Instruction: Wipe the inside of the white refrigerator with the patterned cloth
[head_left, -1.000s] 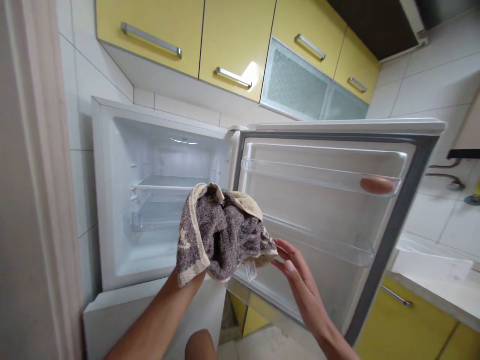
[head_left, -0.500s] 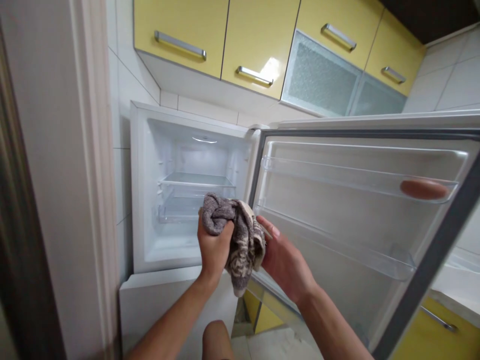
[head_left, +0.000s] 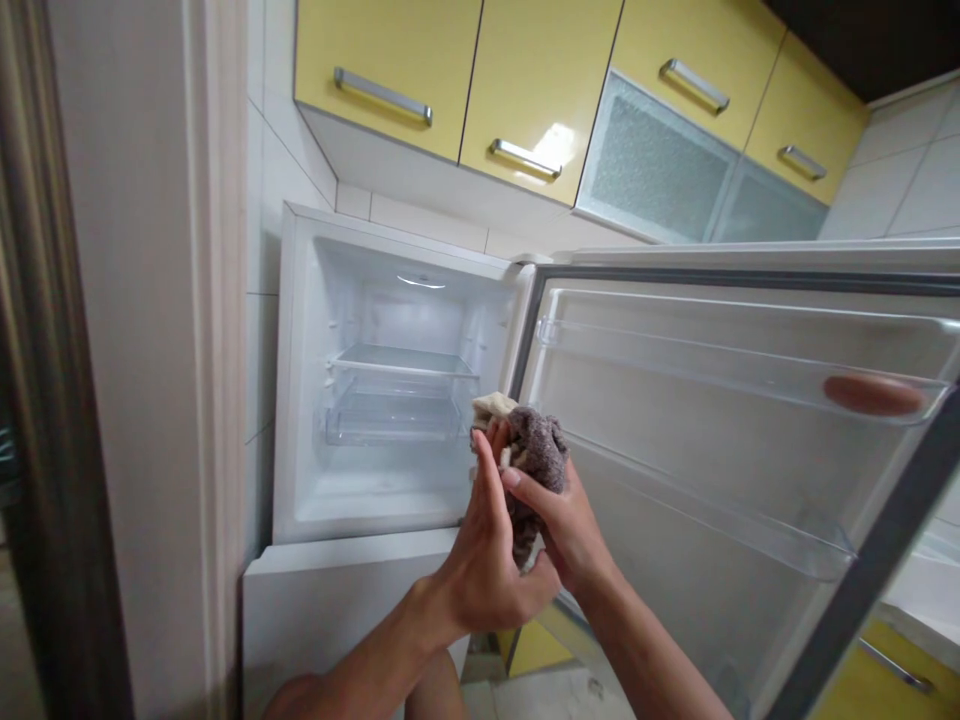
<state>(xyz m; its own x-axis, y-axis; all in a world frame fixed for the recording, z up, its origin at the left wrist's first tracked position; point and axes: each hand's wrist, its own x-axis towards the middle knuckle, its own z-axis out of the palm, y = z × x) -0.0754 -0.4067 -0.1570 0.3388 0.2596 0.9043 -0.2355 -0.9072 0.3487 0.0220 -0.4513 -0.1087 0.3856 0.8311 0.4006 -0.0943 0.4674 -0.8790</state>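
A crumpled grey-brown and cream patterned cloth [head_left: 541, 445] is bunched up before the fridge opening. My right hand [head_left: 574, 530] grips it, the thumb lying across its front. Against the cloth's left side rests my left hand [head_left: 491, 545], palm turned to the right, its fingers stretched upward and its thumb apart. Part of the cloth is hidden behind my left hand. Behind both hands stands the open upper compartment of a white fridge [head_left: 300, 480], with a glass shelf [head_left: 405, 358] and a clear drawer [head_left: 390, 425] inside.
The fridge door [head_left: 675, 420] stands swung out to the right; its upper clear rack holds a reddish-brown oval object [head_left: 874, 394]. Yellow cabinets [head_left: 390, 50] hang overhead. A pale door frame [head_left: 165, 350] rises close on the left. A yellow lower cabinet [head_left: 885, 680] is at bottom right.
The cloth has moved right and passed from my left hand's grip into my right hand. My left hand has unfolded flat beside it. The view has shifted slightly left.
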